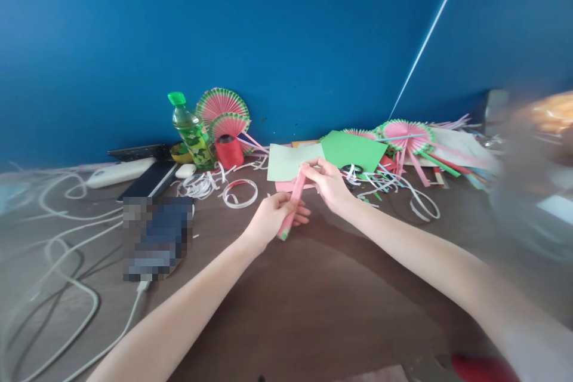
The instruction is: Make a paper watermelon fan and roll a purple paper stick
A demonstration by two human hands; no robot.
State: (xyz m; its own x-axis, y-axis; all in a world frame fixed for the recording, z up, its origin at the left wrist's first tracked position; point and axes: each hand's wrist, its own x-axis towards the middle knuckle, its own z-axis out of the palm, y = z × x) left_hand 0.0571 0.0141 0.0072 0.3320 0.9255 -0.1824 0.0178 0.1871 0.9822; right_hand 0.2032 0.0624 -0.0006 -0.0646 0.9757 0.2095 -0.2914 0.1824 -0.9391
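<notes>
A narrow folded strip of pink paper (295, 196), green at its near end, slants between my two hands above the table. My left hand (274, 215) grips its lower part, thumb on top and fingers behind. Its upper end is pinched by my right hand (326, 182) between thumb and fingertips. Just behind them lie a pale green sheet (290, 158) over some pink paper and a bright green sheet (353, 152). Black-handled scissors (352, 169) seem to rest by the green sheet, partly covered by paper scraps.
Pleated pink-and-green paper fans (222, 108) stand at the back left beside a green bottle (192, 134) and a red roll (229, 152). More fans (407, 134) lie at right. A tape roll (240, 193), white cables (85, 286) and a phone (159, 236) occupy the left. Blurred person at right.
</notes>
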